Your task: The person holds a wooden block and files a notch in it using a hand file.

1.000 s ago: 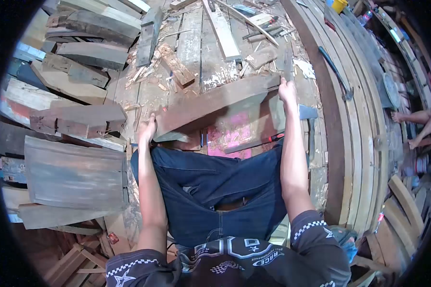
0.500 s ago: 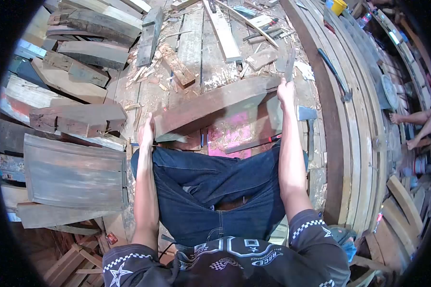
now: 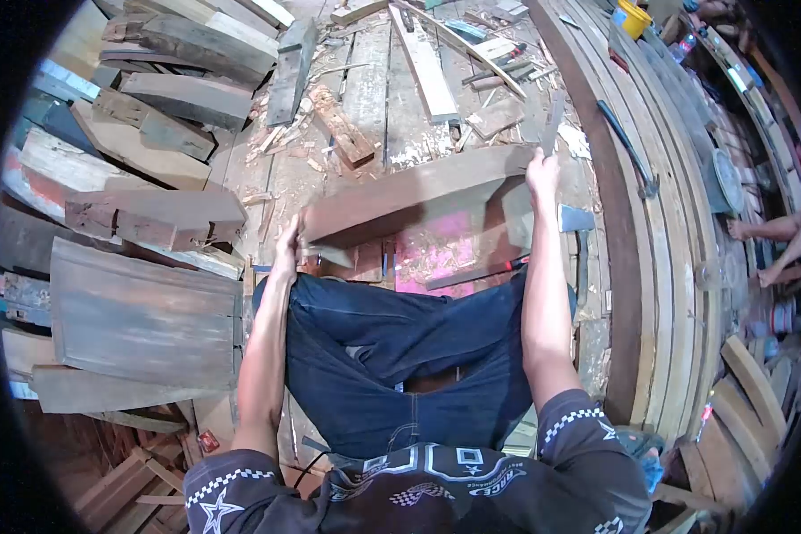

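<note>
A thick, slightly curved wooden plank (image 3: 409, 194) stands on its edge across the floor in front of my folded legs. My left hand (image 3: 287, 249) grips its left end, the fingers a little blurred. At the plank's right end, my right hand (image 3: 543, 174) is closed around a flat grey metal blade (image 3: 554, 123) that points away from me; its handle is hidden in the fist. Behind the plank, near my knees, a pink sheet (image 3: 436, 245) lies under wood chips, and a dark tool with a red-and-black handle (image 3: 512, 265) rests across it.
Curved timber pieces (image 3: 187, 102) are stacked at the left. Long boards (image 3: 636, 267) run along the right, with a hammer (image 3: 627, 147) on them. A blue-grey axe head (image 3: 577, 218) lies beside my right forearm. Another person's legs (image 3: 770, 240) show at far right.
The view has shifted slightly. The plank has rolled a little, so more of its near upper face shows, and my left hand has moved with its end. My right hand still holds the blade.
</note>
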Motion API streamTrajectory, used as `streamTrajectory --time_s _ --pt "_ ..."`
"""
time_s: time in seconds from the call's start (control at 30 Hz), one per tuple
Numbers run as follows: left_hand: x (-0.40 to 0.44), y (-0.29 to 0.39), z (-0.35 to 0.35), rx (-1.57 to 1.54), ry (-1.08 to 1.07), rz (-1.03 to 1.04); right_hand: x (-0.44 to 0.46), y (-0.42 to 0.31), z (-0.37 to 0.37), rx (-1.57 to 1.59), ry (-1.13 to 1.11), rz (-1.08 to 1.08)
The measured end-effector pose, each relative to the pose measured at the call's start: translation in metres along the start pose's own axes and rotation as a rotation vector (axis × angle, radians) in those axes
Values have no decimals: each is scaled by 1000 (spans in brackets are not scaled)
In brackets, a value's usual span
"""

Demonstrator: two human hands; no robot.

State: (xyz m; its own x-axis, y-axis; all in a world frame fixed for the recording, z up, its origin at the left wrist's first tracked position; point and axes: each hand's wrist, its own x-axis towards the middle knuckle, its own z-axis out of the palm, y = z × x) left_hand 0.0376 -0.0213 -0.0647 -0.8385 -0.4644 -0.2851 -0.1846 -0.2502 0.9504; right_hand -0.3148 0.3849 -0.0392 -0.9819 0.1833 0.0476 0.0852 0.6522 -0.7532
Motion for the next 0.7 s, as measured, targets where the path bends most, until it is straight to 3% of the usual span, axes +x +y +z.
streamTrajectory --time_s 0.13,0.23,0.33,0.43,0.53,0.6,0.7 --pt "9 24 36 19 -123 -181 -10 5 -5 15 106 -143" --pt "24 21 46 157 61 -165 -36 4 -16 38 107 -302" --pt "29 27 65 161 189 -80 -64 -1 -30 -48 -52 -435" --pt "101 -31 21 301 141 92 -84 -11 -41 42 -302 -416" --pt "99 -26 39 324 182 158 -108 -16 -40 -16 -429 -388" --pt "99 -24 44 206 120 143 -132 -29 -49 -182 -443 -476" --pt "81 2 52 118 75 52 -151 -34 -43 -117 -396 -424"
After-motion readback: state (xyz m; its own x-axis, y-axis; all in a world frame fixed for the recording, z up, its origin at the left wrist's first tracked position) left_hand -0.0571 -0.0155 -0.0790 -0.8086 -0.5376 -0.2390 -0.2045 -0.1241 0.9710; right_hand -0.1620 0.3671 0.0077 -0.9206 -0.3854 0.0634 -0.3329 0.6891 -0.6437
